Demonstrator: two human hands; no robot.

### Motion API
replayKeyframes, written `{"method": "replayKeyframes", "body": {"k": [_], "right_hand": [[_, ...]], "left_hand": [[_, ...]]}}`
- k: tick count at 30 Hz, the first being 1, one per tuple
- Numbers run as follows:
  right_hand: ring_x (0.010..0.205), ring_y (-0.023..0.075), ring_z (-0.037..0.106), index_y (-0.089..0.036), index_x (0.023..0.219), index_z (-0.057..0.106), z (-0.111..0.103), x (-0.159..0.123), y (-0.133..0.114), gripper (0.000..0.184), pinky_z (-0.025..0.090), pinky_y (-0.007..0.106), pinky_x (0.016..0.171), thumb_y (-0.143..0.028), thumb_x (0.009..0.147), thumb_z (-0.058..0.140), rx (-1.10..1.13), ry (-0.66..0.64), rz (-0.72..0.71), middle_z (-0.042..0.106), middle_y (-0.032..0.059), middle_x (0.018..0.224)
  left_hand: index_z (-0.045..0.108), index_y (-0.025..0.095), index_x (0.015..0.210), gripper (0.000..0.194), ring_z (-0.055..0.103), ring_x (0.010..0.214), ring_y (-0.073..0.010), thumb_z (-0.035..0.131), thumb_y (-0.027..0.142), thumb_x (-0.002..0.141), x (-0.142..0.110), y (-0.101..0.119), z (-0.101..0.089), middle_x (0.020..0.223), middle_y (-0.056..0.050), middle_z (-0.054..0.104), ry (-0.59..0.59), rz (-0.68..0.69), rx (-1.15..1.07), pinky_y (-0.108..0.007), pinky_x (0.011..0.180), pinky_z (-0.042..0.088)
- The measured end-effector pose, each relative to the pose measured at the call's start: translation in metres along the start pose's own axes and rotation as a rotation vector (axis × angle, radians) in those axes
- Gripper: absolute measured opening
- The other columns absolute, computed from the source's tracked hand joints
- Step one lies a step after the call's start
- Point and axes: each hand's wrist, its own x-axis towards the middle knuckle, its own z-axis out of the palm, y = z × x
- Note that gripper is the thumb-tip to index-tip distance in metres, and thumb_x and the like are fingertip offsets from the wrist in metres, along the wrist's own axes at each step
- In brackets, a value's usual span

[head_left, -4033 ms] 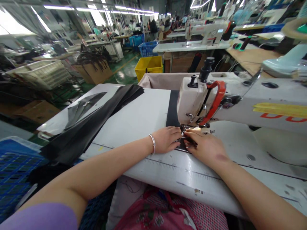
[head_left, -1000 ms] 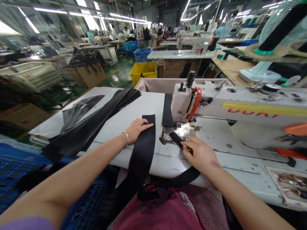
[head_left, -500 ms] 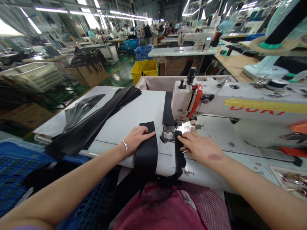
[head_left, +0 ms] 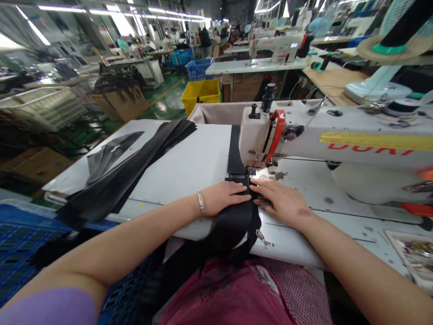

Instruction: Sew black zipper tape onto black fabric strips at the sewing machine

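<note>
My left hand (head_left: 225, 198) lies on a wide black strip (head_left: 233, 221), its fingers stretched out flat towards the right edge. The strip bends down over the table's front edge towards my lap. Close on its right runs a narrower black strip (head_left: 253, 221), partly covered. My right hand (head_left: 279, 198) rests at this seam with its fingers extended, the fingertips just in front of the needle area of the sewing machine (head_left: 259, 140). Its thumb is partly hidden, and I cannot make out what is beneath the palm. Behind the presser foot another black piece (head_left: 236, 151) lies flat.
Long black strips (head_left: 135, 171) are piled on the left of the white table (head_left: 203, 149). A blue crate (head_left: 20, 253) stands below left, and a small-parts tray (head_left: 395, 243) sits at the right. Beyond the table are a fabric-lined bin (head_left: 216, 113) and a yellow crate (head_left: 201, 92).
My left hand has moved right, bringing the wide strip up against the narrower one. My right hand has stayed near the needle; a small metal tip seen under it earlier is now hidden.
</note>
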Motion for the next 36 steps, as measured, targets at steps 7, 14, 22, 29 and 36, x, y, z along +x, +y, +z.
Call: {"method": "replayKeyframes", "body": {"k": [7, 14, 22, 29, 36], "right_hand": [[0.125, 0.0211, 0.049, -0.028, 0.129, 0.051, 0.001, 0.000, 0.001, 0.041, 0.049, 0.040, 0.096, -0.034, 0.089, 0.052, 0.047, -0.004, 0.037, 0.051, 0.0012, 0.138], [0.127, 0.0206, 0.046, -0.028, 0.131, 0.050, 0.000, 0.000, 0.000, 0.041, 0.048, 0.039, 0.097, -0.034, 0.090, 0.050, 0.024, -0.026, 0.045, 0.048, 0.0005, 0.141], [0.126, 0.0230, 0.047, -0.026, 0.132, 0.049, 0.003, 0.003, 0.000, 0.043, 0.049, 0.041, 0.095, -0.033, 0.090, 0.050, -0.023, -0.027, 0.074, 0.047, 0.0010, 0.142], [0.126, 0.0247, 0.046, -0.025, 0.133, 0.048, 0.003, 0.005, -0.001, 0.043, 0.048, 0.043, 0.095, -0.035, 0.091, 0.048, -0.053, -0.046, 0.088, 0.045, 0.0006, 0.144], [0.126, 0.0239, 0.044, -0.023, 0.135, 0.047, 0.003, 0.006, -0.001, 0.043, 0.045, 0.042, 0.100, -0.035, 0.093, 0.045, -0.078, -0.049, 0.083, 0.045, 0.0003, 0.144]], "left_hand": [[0.030, 0.026, 0.145, 0.061, 0.031, 0.134, -0.0242, 0.047, 0.016, 0.087, 0.007, 0.000, 0.010, 0.151, -0.006, 0.033, -0.077, -0.120, 0.036, -0.045, 0.111, 0.027], [0.030, 0.028, 0.145, 0.057, 0.026, 0.137, -0.0230, 0.044, 0.020, 0.091, 0.004, 0.000, 0.012, 0.152, -0.003, 0.030, -0.057, -0.150, 0.022, -0.043, 0.114, 0.023], [0.035, 0.029, 0.143, 0.055, 0.029, 0.136, -0.0240, 0.047, 0.023, 0.090, 0.007, -0.007, 0.012, 0.151, -0.003, 0.032, -0.042, -0.167, -0.023, -0.045, 0.113, 0.024], [0.034, 0.029, 0.143, 0.054, 0.025, 0.140, -0.0210, 0.047, 0.023, 0.091, 0.009, -0.008, 0.008, 0.153, -0.002, 0.030, -0.053, -0.160, -0.002, -0.040, 0.115, 0.021], [0.035, 0.028, 0.143, 0.056, 0.027, 0.139, -0.0216, 0.050, 0.025, 0.089, 0.010, -0.009, 0.010, 0.152, -0.003, 0.031, -0.038, -0.173, -0.007, -0.040, 0.115, 0.022]]}}
